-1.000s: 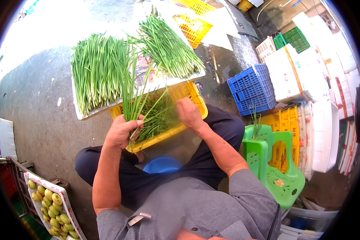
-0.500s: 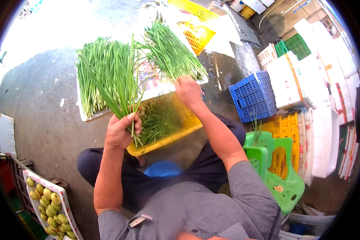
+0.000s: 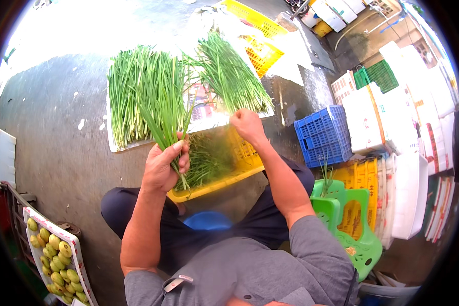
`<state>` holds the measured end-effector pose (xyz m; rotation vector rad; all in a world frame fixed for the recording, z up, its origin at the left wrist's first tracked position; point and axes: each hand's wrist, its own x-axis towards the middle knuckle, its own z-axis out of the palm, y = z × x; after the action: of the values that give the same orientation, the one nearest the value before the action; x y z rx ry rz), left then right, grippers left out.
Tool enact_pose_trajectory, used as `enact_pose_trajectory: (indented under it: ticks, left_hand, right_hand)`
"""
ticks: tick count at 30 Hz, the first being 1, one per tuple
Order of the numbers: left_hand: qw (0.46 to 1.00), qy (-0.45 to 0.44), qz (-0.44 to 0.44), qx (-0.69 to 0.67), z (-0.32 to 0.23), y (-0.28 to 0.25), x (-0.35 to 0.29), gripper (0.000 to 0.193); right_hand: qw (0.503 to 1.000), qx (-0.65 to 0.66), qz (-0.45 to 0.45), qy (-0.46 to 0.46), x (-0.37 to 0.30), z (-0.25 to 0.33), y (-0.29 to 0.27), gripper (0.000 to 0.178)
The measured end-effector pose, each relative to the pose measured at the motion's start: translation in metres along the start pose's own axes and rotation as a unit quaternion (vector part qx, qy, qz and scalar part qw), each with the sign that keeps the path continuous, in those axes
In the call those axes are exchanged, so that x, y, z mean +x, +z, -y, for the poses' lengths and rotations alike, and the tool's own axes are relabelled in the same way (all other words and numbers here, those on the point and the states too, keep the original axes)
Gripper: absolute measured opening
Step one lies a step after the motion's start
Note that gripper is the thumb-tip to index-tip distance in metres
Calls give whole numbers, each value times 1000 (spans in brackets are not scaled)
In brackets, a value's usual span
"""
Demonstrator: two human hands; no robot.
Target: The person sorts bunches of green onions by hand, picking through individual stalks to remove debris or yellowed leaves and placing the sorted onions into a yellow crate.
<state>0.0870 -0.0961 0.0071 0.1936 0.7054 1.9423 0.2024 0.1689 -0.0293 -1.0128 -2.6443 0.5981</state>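
My left hand is closed around the lower stems of a bunch of garlic chives, whose leaves fan up and away from me. Behind that bunch, a thick pile of chives lies on a white foam board. A second pile rests on the board's right side. Just below its pale stem ends is my right hand, its fingers curled shut; what they hold, if anything, is hidden. Beneath both hands stands a yellow basket with loose green blades inside.
A blue crate, white foam boxes and a green plastic chair stand on the right. Yellow crates lie beyond the board. At lower left is a tray of yellow-green fruit. A blue object sits between my legs.
The view has shifted slightly, moving the board and piles right and down. My right hand has drawn a little nearer to me from the right pile's stem ends. My left hand keeps its bunch.
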Motion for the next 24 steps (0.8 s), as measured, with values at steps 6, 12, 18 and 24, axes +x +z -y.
enact_pose_trajectory:
  ticks: [6, 12, 18, 24]
  left_hand:
    - [996, -17, -86, 32, 21, -7, 8, 20]
    - [983, -43, -140, 109, 44, -13, 15, 15]
    - [979, -69, -138, 131, 51, -6, 18, 12]
    - [973, -92, -145, 153, 55, -9, 19, 19]
  right_hand:
    - [835, 475, 147, 236, -73, 39, 5, 19]
    - [756, 592, 138, 244, -108, 65, 20, 13]
    - [780, 562, 189, 199, -124, 72, 27, 13]
    - [789, 551, 204, 180, -130, 78, 23, 14]
